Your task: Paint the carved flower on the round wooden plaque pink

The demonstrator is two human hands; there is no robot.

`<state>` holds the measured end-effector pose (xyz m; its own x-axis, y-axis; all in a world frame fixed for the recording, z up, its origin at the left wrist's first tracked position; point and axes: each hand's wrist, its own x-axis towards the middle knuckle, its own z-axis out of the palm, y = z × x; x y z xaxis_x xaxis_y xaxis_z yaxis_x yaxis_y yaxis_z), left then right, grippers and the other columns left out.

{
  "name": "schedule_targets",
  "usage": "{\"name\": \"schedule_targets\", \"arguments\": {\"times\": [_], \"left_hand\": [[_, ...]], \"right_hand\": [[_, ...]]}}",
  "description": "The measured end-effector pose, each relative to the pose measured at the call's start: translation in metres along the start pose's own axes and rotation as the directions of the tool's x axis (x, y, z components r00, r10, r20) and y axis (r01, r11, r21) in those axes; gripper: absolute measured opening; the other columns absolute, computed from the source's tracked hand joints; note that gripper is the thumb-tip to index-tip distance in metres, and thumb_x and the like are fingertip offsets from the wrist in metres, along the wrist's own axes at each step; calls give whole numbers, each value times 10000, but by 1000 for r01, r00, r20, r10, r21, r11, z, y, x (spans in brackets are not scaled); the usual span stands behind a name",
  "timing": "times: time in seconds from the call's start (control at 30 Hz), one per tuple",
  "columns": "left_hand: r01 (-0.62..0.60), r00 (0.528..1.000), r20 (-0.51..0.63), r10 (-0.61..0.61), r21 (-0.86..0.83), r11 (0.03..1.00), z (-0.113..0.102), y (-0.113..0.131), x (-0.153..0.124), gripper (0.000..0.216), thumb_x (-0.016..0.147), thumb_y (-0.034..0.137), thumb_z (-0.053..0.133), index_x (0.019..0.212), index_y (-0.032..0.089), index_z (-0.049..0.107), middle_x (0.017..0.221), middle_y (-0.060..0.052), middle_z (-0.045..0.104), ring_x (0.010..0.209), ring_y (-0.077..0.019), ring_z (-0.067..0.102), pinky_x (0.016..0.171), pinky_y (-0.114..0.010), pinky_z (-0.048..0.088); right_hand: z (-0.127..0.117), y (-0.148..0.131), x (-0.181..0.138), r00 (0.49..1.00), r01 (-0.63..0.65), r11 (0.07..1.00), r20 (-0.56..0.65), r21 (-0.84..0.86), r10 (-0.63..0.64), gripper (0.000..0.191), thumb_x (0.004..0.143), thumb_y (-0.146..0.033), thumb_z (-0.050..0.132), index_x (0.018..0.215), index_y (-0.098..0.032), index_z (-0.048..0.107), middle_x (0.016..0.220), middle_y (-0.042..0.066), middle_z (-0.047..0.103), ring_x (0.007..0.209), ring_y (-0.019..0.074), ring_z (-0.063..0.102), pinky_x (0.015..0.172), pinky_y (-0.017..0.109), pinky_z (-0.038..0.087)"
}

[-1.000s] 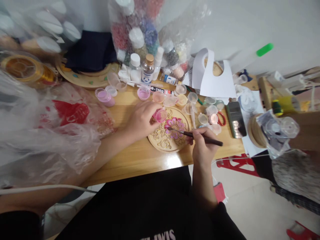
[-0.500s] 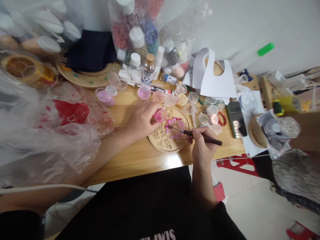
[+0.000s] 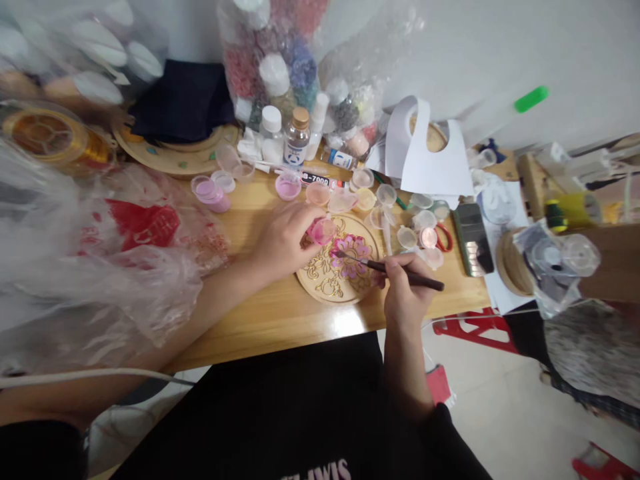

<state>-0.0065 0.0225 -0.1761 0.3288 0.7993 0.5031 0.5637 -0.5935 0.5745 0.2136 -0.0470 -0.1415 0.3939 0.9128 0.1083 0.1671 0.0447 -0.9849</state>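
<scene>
A small plastic cup of pink paste [image 3: 323,231] is held in my left hand [image 3: 287,237], above the left side of a round wooden board [image 3: 333,298]. My right hand [image 3: 407,283] grips the dark handle of a thin metal spatula [image 3: 415,277] like a pen. The spatula's tip rests at the left part of a pink and purple flower [image 3: 351,257] on the board. Gold outlines of leaves and other shapes run over the board's left and lower parts. My left fingertips are partly hidden behind the cup.
Several small lidded cups [image 3: 367,199] crowd the table behind the board. A glue tube [image 3: 320,180], bottles [image 3: 297,140] and bags of coloured grains stand at the back. A phone [image 3: 473,240] lies right; a plastic bag [image 3: 150,267] lies left. The table's front edge is close.
</scene>
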Motion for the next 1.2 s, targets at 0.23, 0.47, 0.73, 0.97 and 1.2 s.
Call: {"name": "schedule_targets", "arguments": {"times": [0.23, 0.47, 0.73, 0.97, 1.2], "left_hand": [[-50, 998, -41, 50, 8, 999, 0, 1, 0, 129, 957, 170, 676, 1075, 197, 632, 993, -53, 758, 894, -206, 699, 825, -327, 560], [-92, 992, -89, 91, -14, 996, 1, 0, 0, 126, 960, 158, 669, 1077, 185, 631, 1000, -60, 762, 900, -209, 699, 834, -332, 561], [-68, 996, -60, 66, -25, 997, 1, 0, 0, 155, 949, 149, 682, 1091, 189, 635, 1002, -54, 755, 901, -204, 695, 844, -334, 566], [-70, 995, -76, 67, -39, 997, 1, 1, 0, 145, 944, 149, 686, 1078, 187, 646, 1004, -61, 761, 911, -214, 709, 842, -346, 581], [-51, 998, -46, 50, -21, 998, 1, 0, 0, 147, 947, 155, 684, 1078, 200, 638, 997, -52, 756, 899, -209, 705, 837, -344, 576]], "right_hand": [[0, -2, 0, 1000, -13, 1000, -18, -11, 13, 191, 802, -298, 753, 648, -224, 666, 506, -46, 672, 430, 133, 612, 443, 247, 458], [1, -1, 0, 1000, -5, 1000, -11, -14, 5, 179, 803, -295, 743, 655, -225, 670, 526, -40, 698, 431, 134, 620, 437, 248, 446], [0, 0, 0, 1000, -10, 999, -22, -47, 9, 193, 811, -320, 740, 660, -223, 668, 522, -39, 683, 451, 142, 628, 451, 255, 455], [-1, -2, -1, 999, -37, 999, -15, 7, 37, 180, 782, -272, 755, 626, -226, 677, 501, -53, 675, 424, 131, 611, 434, 241, 458], [0, -2, 0, 1000, -11, 1000, -11, -12, 11, 181, 805, -289, 752, 652, -223, 681, 521, -39, 694, 444, 144, 627, 447, 252, 453]]}}
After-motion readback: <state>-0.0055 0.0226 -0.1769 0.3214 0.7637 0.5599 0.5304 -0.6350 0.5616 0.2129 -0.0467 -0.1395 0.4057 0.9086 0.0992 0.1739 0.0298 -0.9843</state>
